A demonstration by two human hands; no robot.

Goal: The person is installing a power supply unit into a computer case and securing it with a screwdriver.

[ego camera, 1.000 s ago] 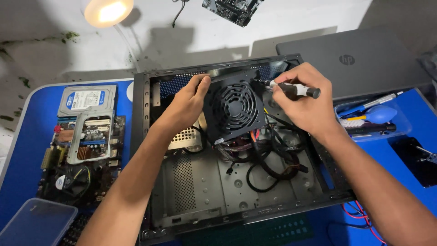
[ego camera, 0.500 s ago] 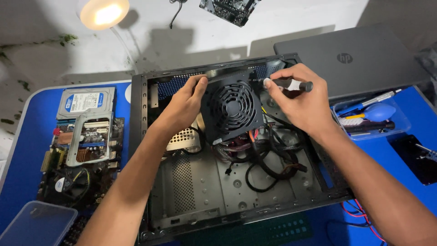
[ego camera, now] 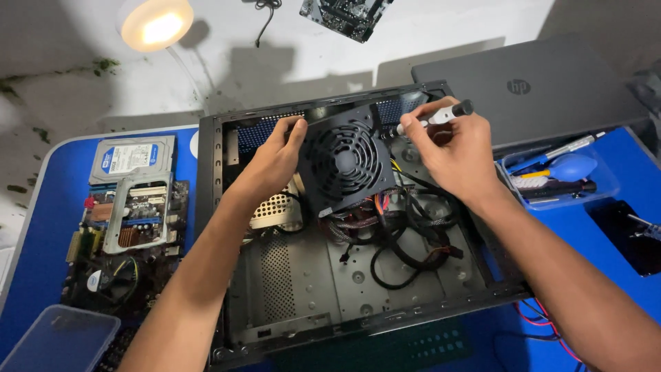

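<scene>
Now the left hand (ego camera: 275, 162) grips the black fan box (ego camera: 344, 162); the right hand (ego camera: 458, 155) pinches a screwdriver (ego camera: 434, 117), maybe touching it.

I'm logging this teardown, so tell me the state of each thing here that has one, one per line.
Computer case: side panel off, lying flat, interior exposed.
Power supply: tilted, loose in the case, cables attached.
Left hand: gripping the power supply's left edge.
Right hand: closed on a screwdriver.
Lamp: lit.
Laptop: lid shut.
Motherboard: out of the case, on the blue table.
</scene>
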